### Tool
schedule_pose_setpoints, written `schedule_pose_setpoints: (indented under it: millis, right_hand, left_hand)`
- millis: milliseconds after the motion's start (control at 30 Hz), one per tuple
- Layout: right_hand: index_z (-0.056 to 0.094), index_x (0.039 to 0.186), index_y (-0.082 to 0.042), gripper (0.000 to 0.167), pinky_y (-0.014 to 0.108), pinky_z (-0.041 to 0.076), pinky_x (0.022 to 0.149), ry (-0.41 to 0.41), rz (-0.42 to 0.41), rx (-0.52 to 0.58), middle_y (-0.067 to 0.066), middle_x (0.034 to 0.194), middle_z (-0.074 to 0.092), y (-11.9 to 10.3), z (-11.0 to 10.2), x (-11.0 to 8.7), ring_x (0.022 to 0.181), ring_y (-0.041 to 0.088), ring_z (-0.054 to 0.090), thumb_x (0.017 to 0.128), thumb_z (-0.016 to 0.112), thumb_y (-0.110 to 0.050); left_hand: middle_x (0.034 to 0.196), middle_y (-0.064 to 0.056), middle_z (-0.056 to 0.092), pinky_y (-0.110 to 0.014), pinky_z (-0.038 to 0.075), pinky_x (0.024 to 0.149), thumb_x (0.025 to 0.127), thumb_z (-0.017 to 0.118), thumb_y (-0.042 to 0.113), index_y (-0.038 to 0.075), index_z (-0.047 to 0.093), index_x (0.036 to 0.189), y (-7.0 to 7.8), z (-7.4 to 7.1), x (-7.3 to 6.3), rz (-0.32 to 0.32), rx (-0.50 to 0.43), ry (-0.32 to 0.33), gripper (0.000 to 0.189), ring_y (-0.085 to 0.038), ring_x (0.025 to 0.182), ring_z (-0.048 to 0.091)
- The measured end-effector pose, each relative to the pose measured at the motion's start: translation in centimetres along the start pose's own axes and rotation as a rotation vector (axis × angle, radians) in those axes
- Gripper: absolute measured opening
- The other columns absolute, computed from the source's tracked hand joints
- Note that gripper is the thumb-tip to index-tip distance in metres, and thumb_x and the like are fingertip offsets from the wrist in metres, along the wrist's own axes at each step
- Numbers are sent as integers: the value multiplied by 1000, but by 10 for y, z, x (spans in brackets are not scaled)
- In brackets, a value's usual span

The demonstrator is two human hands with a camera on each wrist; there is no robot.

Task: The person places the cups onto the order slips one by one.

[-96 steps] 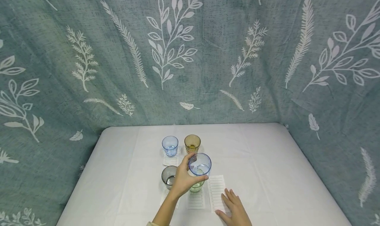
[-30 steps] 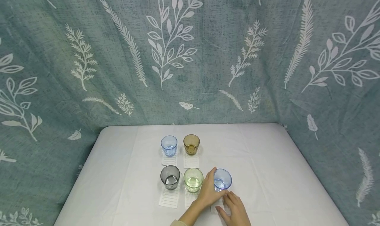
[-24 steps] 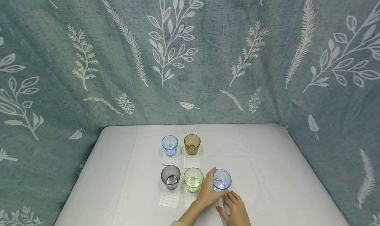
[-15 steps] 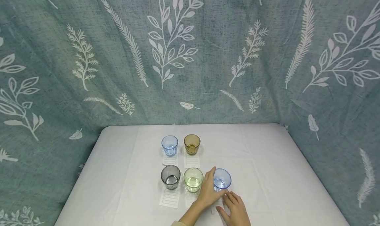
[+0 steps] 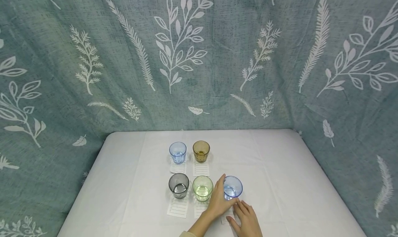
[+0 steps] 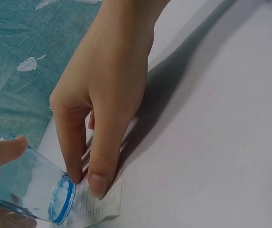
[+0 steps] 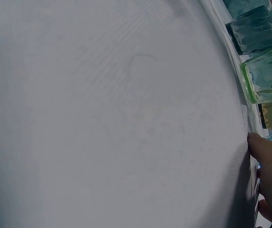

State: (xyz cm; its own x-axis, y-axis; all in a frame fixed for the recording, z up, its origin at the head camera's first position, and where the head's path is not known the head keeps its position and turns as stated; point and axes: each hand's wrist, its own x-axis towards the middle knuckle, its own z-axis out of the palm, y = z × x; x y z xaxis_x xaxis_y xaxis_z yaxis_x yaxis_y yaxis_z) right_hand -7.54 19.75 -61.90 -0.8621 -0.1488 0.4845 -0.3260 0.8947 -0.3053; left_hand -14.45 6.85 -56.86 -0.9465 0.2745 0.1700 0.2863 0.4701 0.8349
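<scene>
In the head view my left hand (image 5: 218, 203) grips a blue drinking glass (image 5: 235, 184) by its side, thumb toward me. The glass is upright, its base on the far part of a lined paper slip (image 6: 105, 205), as the left wrist view shows. My right hand (image 5: 247, 220) rests on that slip in front of the glass, thumb and fingers fairly straight. Much of the slip is hidden beneath hands and glass. Left of my left hand stands a green glass (image 5: 202, 186); only part of my right hand shows in the right wrist view.
A grey glass (image 5: 178, 182) stands left of the green one. Behind them are a light blue glass (image 5: 178, 150) and an amber glass (image 5: 201, 149). Each has a lined slip at its base. A patterned curtain (image 5: 199, 74) encloses the white table (image 5: 298, 181).
My left hand has carried the blue glass right, from above the green glass, and down onto the slip. For the last second both hands have stayed almost still; the right hand has barely moved.
</scene>
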Motion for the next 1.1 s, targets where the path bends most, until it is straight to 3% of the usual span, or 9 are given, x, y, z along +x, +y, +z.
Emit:
schedule_pose_setpoints:
  millis: [633,900,1100]
  right_hand:
    - [67,105,6,50,62,47,85,-40,21,14,23,116,62,-4,-1,2,106,41,56,74,75,-33]
    - [66,108,3,50,61,47,85,-34,28,14,22,116,62,-2,-1,1,106,41,57,73,76,-31]
    - [65,111,2,51,63,47,82,-21,15,18,22,121,60,1,-1,1,105,43,57,72,77,-29]
  left_hand:
    - [140,-22,41,-50,42,101,73,79,28,-1,26,144,1,-5,-3,6,-33,-2,94,-38,124,46]
    - [141,-23,42,-56,37,104,74,79,33,1,39,138,13,-23,-6,107,-65,7,81,-41,130,39]
    - [136,-21,48,-48,40,103,76,79,25,-1,49,130,21,-43,-6,185,-202,16,67,-40,128,42]
